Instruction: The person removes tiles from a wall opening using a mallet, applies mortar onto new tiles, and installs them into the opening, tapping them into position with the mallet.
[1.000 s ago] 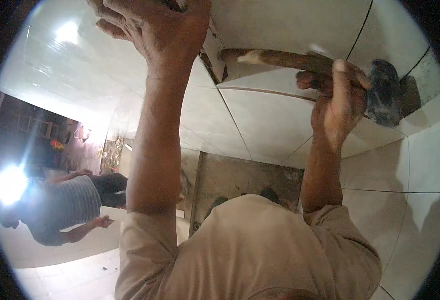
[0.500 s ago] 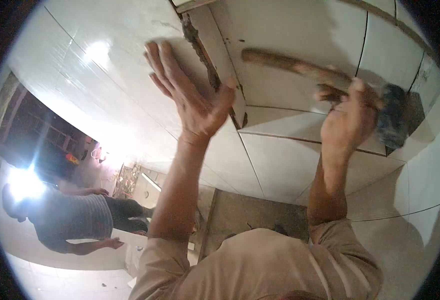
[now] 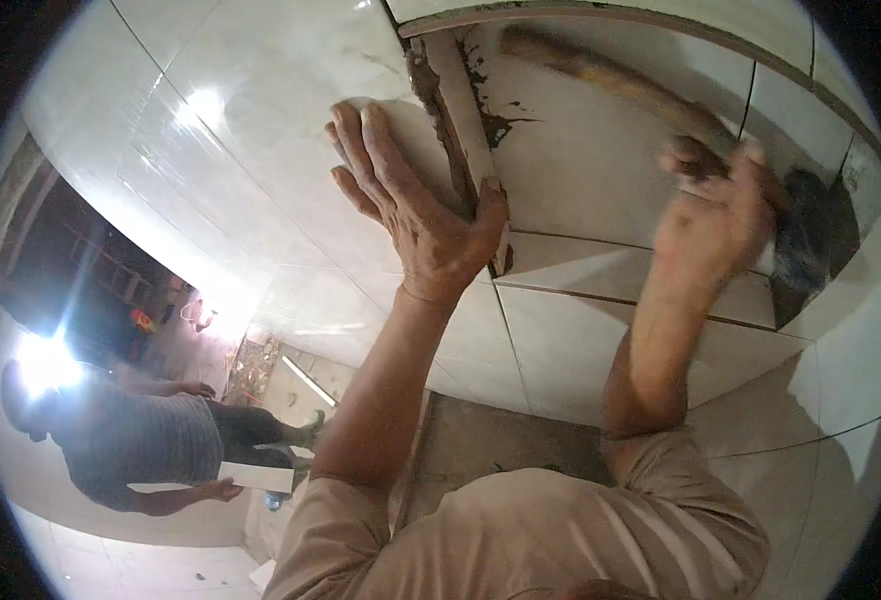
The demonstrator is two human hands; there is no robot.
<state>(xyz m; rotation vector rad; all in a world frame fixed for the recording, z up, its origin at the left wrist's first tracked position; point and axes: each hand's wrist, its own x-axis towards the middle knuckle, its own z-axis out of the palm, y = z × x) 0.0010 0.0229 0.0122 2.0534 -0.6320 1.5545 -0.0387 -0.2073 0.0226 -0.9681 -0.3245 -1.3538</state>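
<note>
My left hand (image 3: 423, 215) is spread flat on the pale wall tile (image 3: 291, 130), its thumb over a narrow tile strip (image 3: 469, 120) at the recess edge. Rough grey mortar (image 3: 429, 85) shows along the strip's left side. Motion-blurred, my right hand (image 3: 711, 225) grips a mallet (image 3: 641, 90) close to its dark head, which hangs at the recess's right end. Its wooden handle points to the upper left across the recess. Dark wet mortar (image 3: 496, 125) is smeared on the recess's back tile, right of the strip.
Another person (image 3: 151, 440) with a bright headlamp stands at lower left, holding a white rectangular piece (image 3: 258, 477). A tiled ledge (image 3: 581, 265) forms the recess's lower edge. A curved tile edge (image 3: 601, 10) crosses the top. Rubble (image 3: 251, 370) lies on the floor beyond.
Wet mortar smears have appeared beside the strip. The view has shifted slightly. My left hand stays pressed there, and the mallet is still in my right. The other person's white piece has come into sight.
</note>
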